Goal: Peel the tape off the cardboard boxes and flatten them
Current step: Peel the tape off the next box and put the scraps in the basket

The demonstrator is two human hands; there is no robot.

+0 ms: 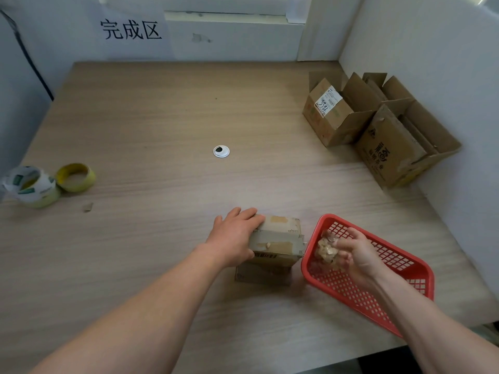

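Observation:
A small cardboard box point(280, 238) with strips of tape across its top stands near the table's front edge. My left hand point(233, 236) rests flat on the box's left side, fingers straight. My right hand point(356, 252) is over a red plastic basket point(399, 268) just right of the box and holds a crumpled wad of peeled tape point(326, 251) in its curled fingers. Under the box, a flap of cardboard point(262, 275) lies on the table.
Two opened cardboard boxes point(337, 114) point(402, 147) stand at the back right against the wall. Two tape rolls point(32, 186) point(75, 177) sit at the left edge, a cardboard scrap point(87, 207) near them. A round cable grommet point(221, 151) is mid-table.

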